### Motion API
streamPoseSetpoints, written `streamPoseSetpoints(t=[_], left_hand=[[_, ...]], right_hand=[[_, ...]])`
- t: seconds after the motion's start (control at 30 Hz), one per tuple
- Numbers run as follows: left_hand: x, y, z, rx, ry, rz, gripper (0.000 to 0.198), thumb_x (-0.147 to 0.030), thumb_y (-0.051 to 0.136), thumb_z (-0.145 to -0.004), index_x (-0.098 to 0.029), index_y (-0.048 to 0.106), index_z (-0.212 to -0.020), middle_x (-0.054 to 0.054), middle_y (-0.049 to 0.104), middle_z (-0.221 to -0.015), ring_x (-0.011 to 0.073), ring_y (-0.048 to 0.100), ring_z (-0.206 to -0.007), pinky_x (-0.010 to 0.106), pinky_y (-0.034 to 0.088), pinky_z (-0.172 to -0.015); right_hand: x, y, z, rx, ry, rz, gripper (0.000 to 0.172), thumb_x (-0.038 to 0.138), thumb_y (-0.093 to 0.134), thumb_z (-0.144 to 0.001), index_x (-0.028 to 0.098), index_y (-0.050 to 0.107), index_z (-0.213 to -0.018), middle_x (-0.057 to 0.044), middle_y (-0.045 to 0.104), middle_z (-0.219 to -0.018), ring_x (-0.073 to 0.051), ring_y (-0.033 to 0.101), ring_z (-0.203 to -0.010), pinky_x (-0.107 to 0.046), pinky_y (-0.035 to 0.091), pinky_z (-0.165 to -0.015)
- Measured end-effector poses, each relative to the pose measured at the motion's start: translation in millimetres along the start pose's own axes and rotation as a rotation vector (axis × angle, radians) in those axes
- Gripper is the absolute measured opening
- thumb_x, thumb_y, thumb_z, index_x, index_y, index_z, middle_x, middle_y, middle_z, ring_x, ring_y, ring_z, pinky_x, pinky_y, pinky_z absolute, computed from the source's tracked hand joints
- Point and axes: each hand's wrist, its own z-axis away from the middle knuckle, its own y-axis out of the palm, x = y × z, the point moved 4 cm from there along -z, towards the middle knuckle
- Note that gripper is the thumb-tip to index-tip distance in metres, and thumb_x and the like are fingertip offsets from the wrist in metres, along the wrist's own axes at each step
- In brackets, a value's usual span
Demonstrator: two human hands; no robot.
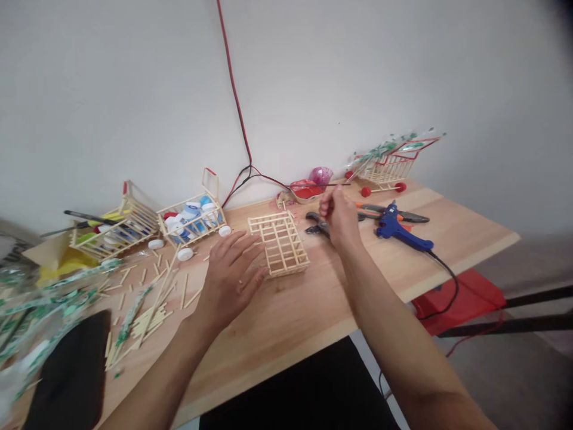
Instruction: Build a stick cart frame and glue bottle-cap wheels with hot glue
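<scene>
My left hand [235, 278] is open, fingers spread, at the left edge of a small basket frame [286, 242] of pale wooden sticks; whether it touches the frame I cannot tell. The frame lies on the wooden table. My right hand [338, 215] is closed around a thin dark-red stick, like a slim paintbrush [313, 184], held nearly level. Its left end reaches over a dish of red paint [307, 191] by the wall. Pliers [316, 224] lie beneath my right hand, partly hidden by it.
A blue glue gun [403, 233] with a cord and orange-handled pliers [414, 216] lie right. A small stick cart [387, 173] with red wheels stands behind. Left are two filled stick carts [192, 221], loose sticks [150, 322], plastic wrappers and a black phone-like slab [71, 370].
</scene>
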Motion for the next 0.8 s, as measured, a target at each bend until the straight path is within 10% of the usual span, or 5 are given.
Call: streamPoseSetpoints(t=[0.27,0.8], left_hand=[[1,0.8,2,-0.024,-0.002,0.006,0.035,-0.024,0.060,-0.091,-0.020,0.056,-0.125,0.010,0.062,-0.131,0.0287,0.048,-0.131,0.054,0.037,-0.111],[1,4.5,5,0.003,-0.025,0.027,0.036,-0.029,0.060,-0.091,-0.020,0.058,-0.125,0.009,0.063,-0.130,0.0271,0.048,-0.132,0.051,0.035,-0.112]], right_hand=[[-8,-41,44,-0.040,0.199,-0.288,0.050,0.061,0.063,-0.084,0.020,0.045,-0.060,0.009,0.029,-0.050,-0.005,0.027,-0.040,-0.017,0.027,-0.036],[-5,-35,44,0.011,0.040,-0.104,0.044,0.059,0.060,-0.086,0.021,0.054,-0.066,0.005,0.043,-0.055,-0.008,0.039,-0.047,-0.020,0.031,-0.041]])
